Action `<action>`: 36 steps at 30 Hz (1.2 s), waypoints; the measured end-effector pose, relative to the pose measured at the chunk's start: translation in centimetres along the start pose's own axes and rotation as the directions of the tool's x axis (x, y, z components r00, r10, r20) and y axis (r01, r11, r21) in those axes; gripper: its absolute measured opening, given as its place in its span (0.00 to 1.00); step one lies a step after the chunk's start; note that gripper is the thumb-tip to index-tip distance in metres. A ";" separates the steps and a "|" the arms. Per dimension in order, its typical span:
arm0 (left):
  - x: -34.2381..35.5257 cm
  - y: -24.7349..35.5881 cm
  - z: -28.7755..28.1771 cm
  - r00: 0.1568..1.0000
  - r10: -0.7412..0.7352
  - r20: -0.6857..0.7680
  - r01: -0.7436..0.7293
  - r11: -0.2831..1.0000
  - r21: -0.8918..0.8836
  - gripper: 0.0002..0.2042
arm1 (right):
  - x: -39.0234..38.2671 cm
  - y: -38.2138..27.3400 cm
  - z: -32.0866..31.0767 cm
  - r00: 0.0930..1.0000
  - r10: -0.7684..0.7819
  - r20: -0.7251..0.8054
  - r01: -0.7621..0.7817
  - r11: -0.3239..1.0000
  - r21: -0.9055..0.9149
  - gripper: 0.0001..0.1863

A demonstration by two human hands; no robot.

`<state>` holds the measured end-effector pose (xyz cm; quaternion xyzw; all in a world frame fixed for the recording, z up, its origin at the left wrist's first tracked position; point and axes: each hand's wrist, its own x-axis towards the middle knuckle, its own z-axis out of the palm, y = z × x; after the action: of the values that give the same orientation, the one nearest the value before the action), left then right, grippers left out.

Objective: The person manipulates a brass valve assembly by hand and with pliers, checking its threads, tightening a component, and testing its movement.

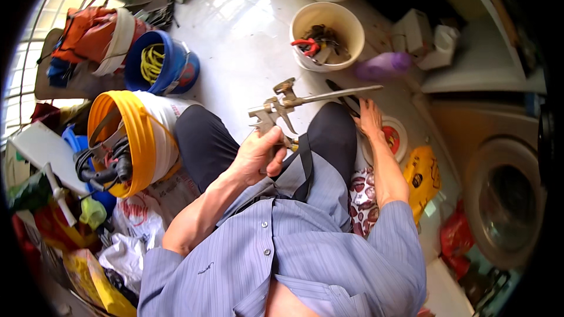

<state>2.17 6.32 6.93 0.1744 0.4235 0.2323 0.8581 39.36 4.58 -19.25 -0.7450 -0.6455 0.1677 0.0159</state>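
In my left hand (258,155) is a metal foam gun (273,110), fingers wrapped around its grip. Its long thin barrel points right, above my right knee, and its worn surface has brownish stains. My right hand (370,118) reaches down outside my right knee. Its fingers are partly hidden and seem closed on a dark, long object (345,97), whose kind I cannot make out. A round white lid or tub with a red centre (392,136) lies beside that wrist. A dark strap (304,167) hangs over my lap.
A cream bucket of tools (298,17) stands ahead, near a purple bottle (385,66). To the left are a blue bucket with yellow cord (171,64) and a yellow bucket holding a power tool (150,141). A front-loading washing machine (476,158) stands right, past a yellow bag (422,176).
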 end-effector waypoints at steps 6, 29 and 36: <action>-0.3 0.2 1.7 0.996 -0.015 -0.089 0.008 0.997 -0.080 0.22 | 4.1 -0.5 3.7 0.997 -0.020 0.081 0.028 0.995 -0.099 0.37; 1.5 -1.1 0.2 0.472 0.766 0.436 -0.282 -0.338 0.898 0.20 | -12.7 -5.5 -16.0 0.916 0.034 0.400 -0.398 0.208 0.893 0.30; 1.7 -0.3 0.6 0.486 0.757 0.437 -0.276 -0.341 0.898 0.18 | -14.9 -11.3 -18.9 0.923 -0.026 0.384 -0.385 -0.061 0.921 0.30</action>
<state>3.64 6.94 6.08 0.8272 0.4575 0.2816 0.1650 31.99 -4.30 4.75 -0.5502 -0.2147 0.6835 0.4290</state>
